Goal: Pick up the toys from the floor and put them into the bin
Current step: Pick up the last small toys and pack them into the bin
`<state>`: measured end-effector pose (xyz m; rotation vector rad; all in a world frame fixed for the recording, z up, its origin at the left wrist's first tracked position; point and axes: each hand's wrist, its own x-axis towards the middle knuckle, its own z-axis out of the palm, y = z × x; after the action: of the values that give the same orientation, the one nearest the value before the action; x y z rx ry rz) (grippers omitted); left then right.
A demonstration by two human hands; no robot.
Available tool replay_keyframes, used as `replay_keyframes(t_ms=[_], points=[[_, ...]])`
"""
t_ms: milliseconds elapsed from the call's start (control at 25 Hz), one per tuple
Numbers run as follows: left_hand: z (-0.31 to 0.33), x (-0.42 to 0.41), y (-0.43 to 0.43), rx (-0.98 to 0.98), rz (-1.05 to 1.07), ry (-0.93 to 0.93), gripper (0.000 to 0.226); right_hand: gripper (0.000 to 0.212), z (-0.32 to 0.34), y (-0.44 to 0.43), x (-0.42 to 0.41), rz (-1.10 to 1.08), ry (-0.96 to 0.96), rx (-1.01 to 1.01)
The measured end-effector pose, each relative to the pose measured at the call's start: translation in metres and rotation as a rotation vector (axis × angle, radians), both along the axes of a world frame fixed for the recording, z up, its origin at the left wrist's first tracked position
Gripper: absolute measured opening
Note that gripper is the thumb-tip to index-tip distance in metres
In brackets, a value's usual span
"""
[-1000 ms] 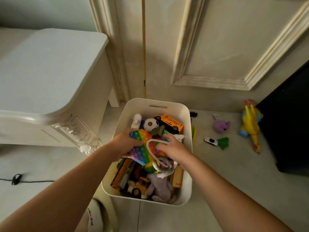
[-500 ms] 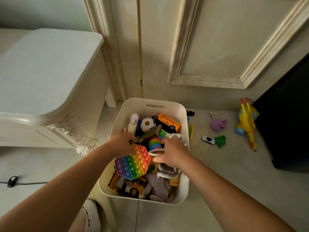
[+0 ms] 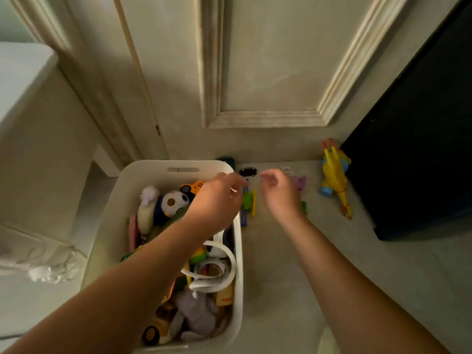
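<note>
Pale stone floor (image 3: 293, 264) meets a cream panelled door (image 3: 268, 72), with a white carved cabinet (image 3: 30, 123) at the left and a dark cabinet (image 3: 421, 149) at the right. Against the door's foot stands a white plastic bin (image 3: 238, 264), heaped with toys: a panda ball (image 3: 173, 201), an orange school bus (image 3: 195, 187), a white plush (image 3: 146, 210), a coiled white band (image 3: 219, 267), a grey plush rabbit (image 3: 196, 315) and a yellow truck (image 3: 158, 328).

A person's left hand (image 3: 217, 200) reaches across the bin's far right corner, fingers loosely curled and holding nothing visible. The right hand (image 3: 279, 192) hangs over the floor beyond the bin, thumb and forefinger drawn close in a loose pinch, also without anything seen in it.

Loose toys lie on the floor past both hands. A green and yellow toy with a blue strip (image 3: 249, 201) sits just beside the bin's right wall, between the two hands. A small black car (image 3: 247, 171) lies near the door, a purple elephant (image 3: 300, 181) shows partly behind the right hand, and a yellow rubber chicken (image 3: 335, 180) rests against the dark cabinet, well apart from either hand.
</note>
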<state>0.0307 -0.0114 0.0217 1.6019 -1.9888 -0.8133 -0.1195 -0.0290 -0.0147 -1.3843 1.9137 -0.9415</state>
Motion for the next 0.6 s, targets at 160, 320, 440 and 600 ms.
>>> replay_keyframes(t_ms=[160,320,440,600], points=[[-0.029,-0.054,-0.011,0.083,-0.066,0.046,0.033,0.027,-0.062,-0.013,-0.075,-0.116,0.148,0.2],[-0.064,-0.094,-0.017,0.304,-0.075,0.004,0.042,0.045,-0.121,-0.015,-0.124,0.002,0.387,0.544],[-0.084,-0.116,-0.025,0.512,-0.066,-0.011,0.045,0.064,-0.146,-0.024,-0.133,0.133,0.419,0.619],[-0.101,-0.132,-0.035,0.701,0.121,0.174,0.04,0.063,-0.173,-0.035,-0.122,0.25,0.493,0.645]])
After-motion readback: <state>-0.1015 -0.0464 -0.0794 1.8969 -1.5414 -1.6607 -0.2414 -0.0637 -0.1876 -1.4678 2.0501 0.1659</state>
